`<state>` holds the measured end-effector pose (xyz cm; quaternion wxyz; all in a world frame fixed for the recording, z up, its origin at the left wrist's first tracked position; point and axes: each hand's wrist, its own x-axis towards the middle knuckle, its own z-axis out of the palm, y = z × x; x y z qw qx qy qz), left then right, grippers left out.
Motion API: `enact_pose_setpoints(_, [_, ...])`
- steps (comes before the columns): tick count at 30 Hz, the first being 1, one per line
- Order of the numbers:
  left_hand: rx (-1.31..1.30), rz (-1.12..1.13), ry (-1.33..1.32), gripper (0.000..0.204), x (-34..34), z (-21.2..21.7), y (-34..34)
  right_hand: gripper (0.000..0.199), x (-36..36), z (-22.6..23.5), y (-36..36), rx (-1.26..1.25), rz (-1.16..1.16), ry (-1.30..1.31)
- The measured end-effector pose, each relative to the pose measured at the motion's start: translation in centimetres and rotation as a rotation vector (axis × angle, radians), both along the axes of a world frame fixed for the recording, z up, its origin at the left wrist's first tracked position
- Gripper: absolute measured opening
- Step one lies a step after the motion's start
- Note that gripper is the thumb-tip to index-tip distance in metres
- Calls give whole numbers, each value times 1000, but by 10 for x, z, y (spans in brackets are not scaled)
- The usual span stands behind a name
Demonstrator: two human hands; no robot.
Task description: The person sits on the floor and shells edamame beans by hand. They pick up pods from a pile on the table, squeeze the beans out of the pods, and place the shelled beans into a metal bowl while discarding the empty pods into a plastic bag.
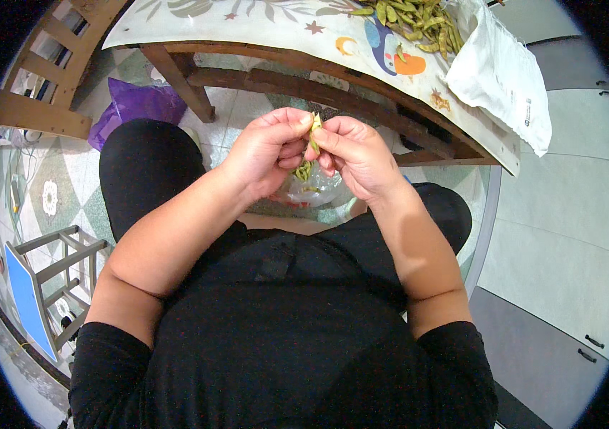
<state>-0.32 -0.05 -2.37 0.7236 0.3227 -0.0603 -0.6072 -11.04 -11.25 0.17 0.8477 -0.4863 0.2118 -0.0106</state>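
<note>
Between my two hands is a small yellow-green bean pod [315, 131], pinched from both sides above my lap. My left hand [270, 148] is closed, its thumb and forefinger at the upper end of the pod. Closed from the other side, my right hand [357, 155] grips the pod with thumb and forefinger. Below my hands, a clear plastic bag [319, 187] holds several green pods or shells [304, 171]; my hands partly hide it. On the table ahead lies a heap of bean pods [424, 21] beside a white sack [494, 71].
The wooden table [283, 51] with a printed cover stands in front of me. A purple bag [140, 106] lies on the floor at the left, near a wooden chair [47, 107]. A blue-topped stool [29, 300] is at lower left; grey cabinets [555, 214] line the right.
</note>
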Motion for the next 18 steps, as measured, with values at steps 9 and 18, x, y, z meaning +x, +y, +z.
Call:
enact_pose_setpoints(9, [135, 70, 50, 8, -12, 12, -3, 10, 2, -7, -3, -525, -25, 22])
enact_pose_setpoints(18, [10, 139, -136, 8, -17, -2, -5, 8, 3, -10, 0, -418, -94, -45])
